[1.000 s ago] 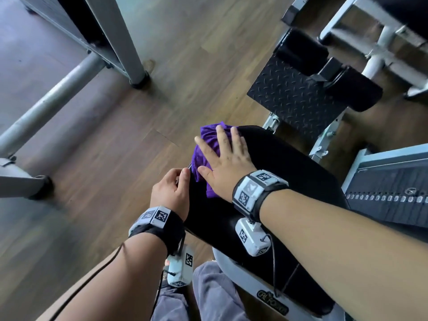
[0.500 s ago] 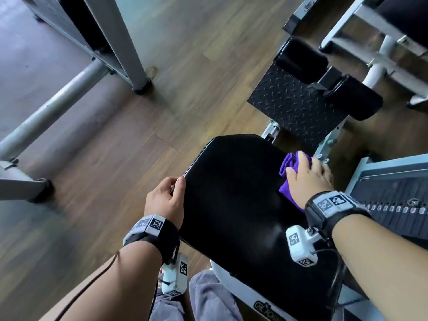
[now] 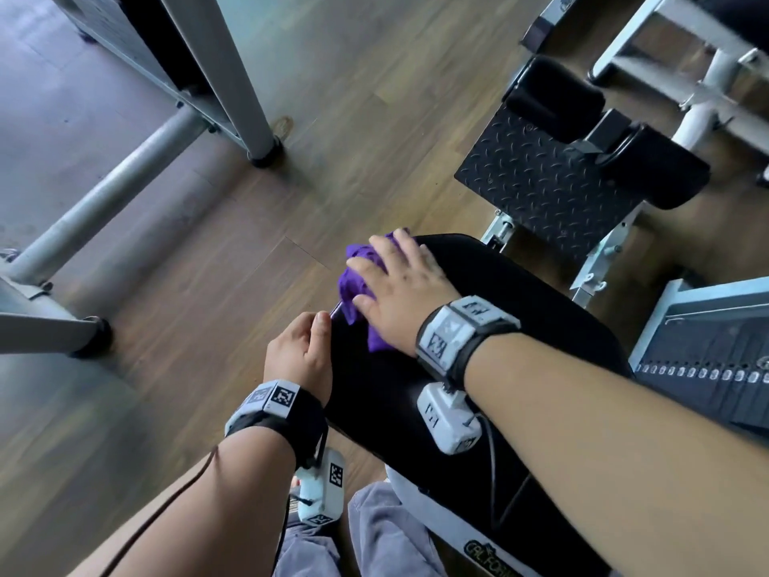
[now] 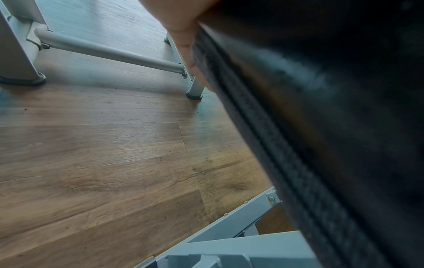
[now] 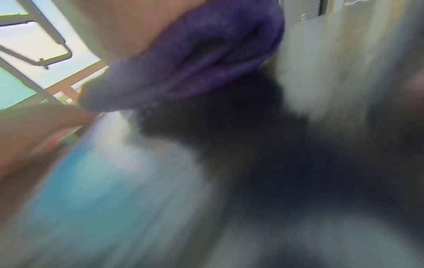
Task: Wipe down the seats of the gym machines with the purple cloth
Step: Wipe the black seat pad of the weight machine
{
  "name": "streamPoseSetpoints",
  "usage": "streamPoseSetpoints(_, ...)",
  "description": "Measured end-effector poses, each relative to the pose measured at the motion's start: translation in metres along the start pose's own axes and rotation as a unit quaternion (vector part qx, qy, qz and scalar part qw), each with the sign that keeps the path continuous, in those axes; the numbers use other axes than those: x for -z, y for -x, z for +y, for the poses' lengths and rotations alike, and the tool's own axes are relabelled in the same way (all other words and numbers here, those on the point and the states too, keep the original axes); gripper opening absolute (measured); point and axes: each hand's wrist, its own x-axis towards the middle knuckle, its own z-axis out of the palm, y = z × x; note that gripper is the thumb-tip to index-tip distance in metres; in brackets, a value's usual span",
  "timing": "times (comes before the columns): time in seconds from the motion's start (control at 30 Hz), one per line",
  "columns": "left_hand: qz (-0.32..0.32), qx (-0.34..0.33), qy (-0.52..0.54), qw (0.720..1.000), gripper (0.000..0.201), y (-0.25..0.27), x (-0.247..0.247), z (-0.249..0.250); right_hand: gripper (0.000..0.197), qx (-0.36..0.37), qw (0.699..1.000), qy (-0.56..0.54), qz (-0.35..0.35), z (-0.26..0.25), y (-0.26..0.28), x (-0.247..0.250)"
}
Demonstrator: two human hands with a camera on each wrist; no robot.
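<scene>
We see the right hand [image 3: 405,293] lying flat, fingers straight and spread, pressing the purple cloth [image 3: 358,285] onto the black seat [image 3: 520,326] near frame centre in the head view. Cloth is bunched under the palm & fingers, at the seat's upper-left edge, a bit of it hanging over the rim. The left hand [image 3: 297,356] sits just lower left of the cloth, fingers curled round the seat's left edge, thumb on top. In the left wrist view we see one finger [image 4: 183,41] hooked against the seat's stitched rim [image 4: 263,145], w/ wood floor [image 4: 91,154] beneath.

Right wrist view is heavily blurred; we make out the cloth [image 5: 201,59] under the palm at top centre & dark seat below it, not much more.

Both wrists carry black bands w/ white marker blocks [image 3: 453,326], and a small white camera unit [image 3: 447,418] hangs under the right wrist, over the seat.

Upper right of the head view: a black diamond-pattern footplate [image 3: 537,189] w/ two black roller pads [image 3: 553,97] above it. Right edge: a weight stack [image 3: 707,368] w/ a row of holes. Upper left: grey metal frame legs [image 3: 233,85] of another machine on the wood floor [image 3: 353,97]. Bottom centre: grey trousers [image 3: 387,530], and a white seat base [image 3: 449,530] w/ a partly readable label.
</scene>
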Motion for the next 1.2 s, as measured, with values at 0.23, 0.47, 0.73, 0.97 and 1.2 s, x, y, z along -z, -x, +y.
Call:
streamPoseSetpoints(0.23, -0.011, 0.003, -0.014, 1.0, 0.042, -0.001, 0.0, -0.002, 0.048, 0.029, 0.997, -0.022, -0.06, 0.014, -0.024, 0.015)
streamPoseSetpoints(0.47, -0.013, -0.015, -0.017, 1.0, 0.044, -0.002, 0.0, -0.004, 0.045, 0.143, 0.986, -0.001, -0.088, 0.016, -0.042, 0.024)
streamPoseSetpoints(0.73, -0.013, -0.009, -0.023, 1.0, 0.045, -0.001, 0.001, -0.001, 0.043, 0.066, 0.996, -0.029, -0.06, 0.025, -0.041, 0.022)
streamPoseSetpoints(0.97, -0.016, -0.006, -0.037, 0.999, 0.046, -0.002, 0.0, 0.001, 0.047, 0.149, 0.985, -0.02, -0.08, 0.031, -0.05, 0.027)
streamPoseSetpoints(1.2, -0.014, 0.001, -0.042, 0.999, 0.044, -0.001, 0.001, 0.003, 0.056, -0.101, 0.98, -0.138, -0.1, 0.12, -0.029, 0.026)
